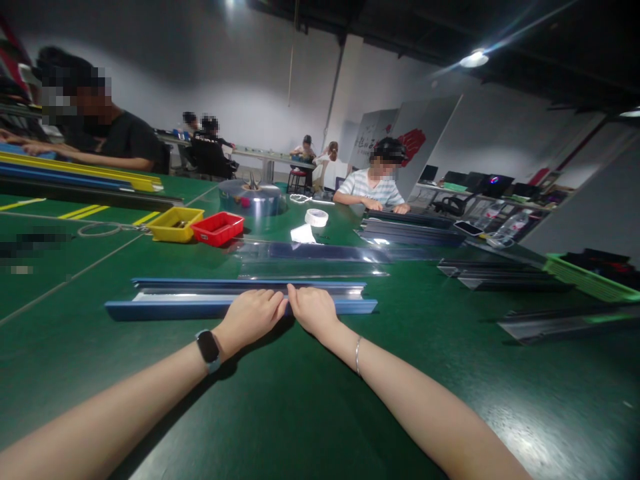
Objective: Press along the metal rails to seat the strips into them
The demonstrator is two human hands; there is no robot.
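A long blue channel-shaped profile [165, 309] lies crosswise on the green table, with a shiny pale strip [170, 294] along its inside. My left hand [253, 317], a watch on its wrist, curls over the channel near its middle. Right beside it, my right hand [314, 310] grips the same channel, the two thumbs almost meeting. The fingertips of both hands are partly hidden inside the channel. Just beyond lie clear plastic strips [320, 269], flat on the table.
A yellow bin [176, 225] and a red bin [219, 229] stand at the back left. Behind the strips are a tape roll [317, 217] and a film coil [251, 199]. Dark profiles [505, 276] and a green basket [590, 279] lie right. Co-workers sit across the table.
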